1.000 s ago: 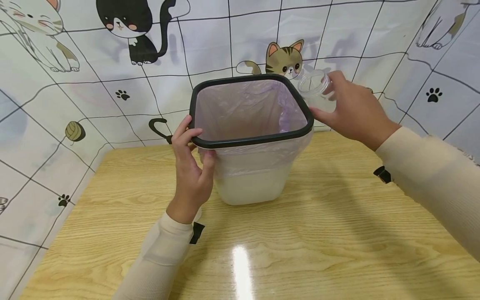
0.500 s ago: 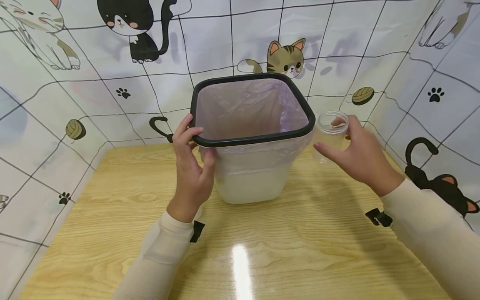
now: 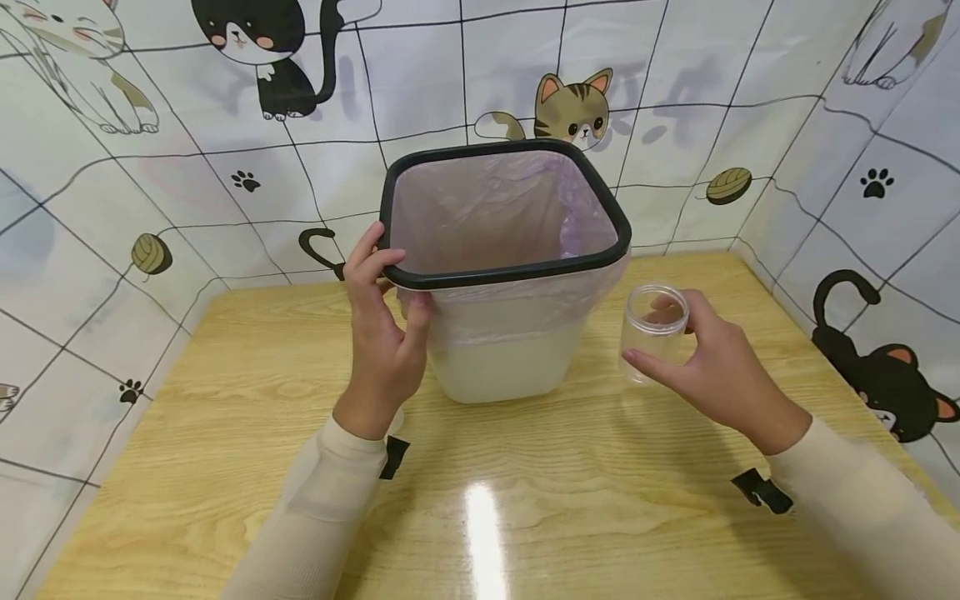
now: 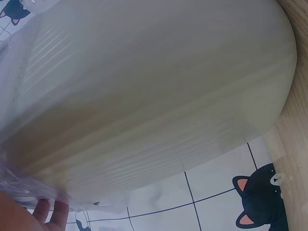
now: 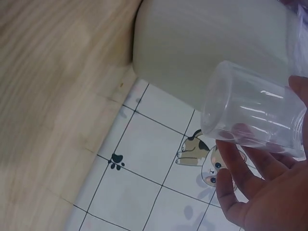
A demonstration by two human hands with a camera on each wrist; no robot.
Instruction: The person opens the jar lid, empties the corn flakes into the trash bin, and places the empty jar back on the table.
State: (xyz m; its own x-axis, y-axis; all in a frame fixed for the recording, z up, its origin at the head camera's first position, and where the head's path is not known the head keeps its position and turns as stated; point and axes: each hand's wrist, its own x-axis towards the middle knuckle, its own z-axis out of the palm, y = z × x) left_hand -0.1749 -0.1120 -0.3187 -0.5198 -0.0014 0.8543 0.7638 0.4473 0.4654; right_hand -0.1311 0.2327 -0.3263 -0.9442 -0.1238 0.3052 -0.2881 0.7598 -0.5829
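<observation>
Clear plastic jar [image 3: 654, 333] sits in the grasp of the right hand [image 3: 712, 375], fingers curled round its side wall, mouth up and lidless. In the right wrist view the jar [image 5: 255, 113] appears empty and hangs just above the surface [image 3: 525, 500], not resting on it, close to the right of the bin [image 3: 502, 275].

Left hand [image 3: 382, 333] grips the bin's black rim [image 3: 390, 242] at the near-left corner, thumb on top of the rim and fingers against the outer wall [image 4: 144, 96].

Handling judgement: the jar looks light, rigid and smooth, so likely slippery; a wrap around the mid-wall, as held, suits it best. The bin is a stiff white tub with 1 thin liner bag [image 3: 495, 217] folded over the rim; the film is soft, so hold should be on the rim, not the bag.

Cat-patterned panels [image 3: 225, 125] enclose the surface.
</observation>
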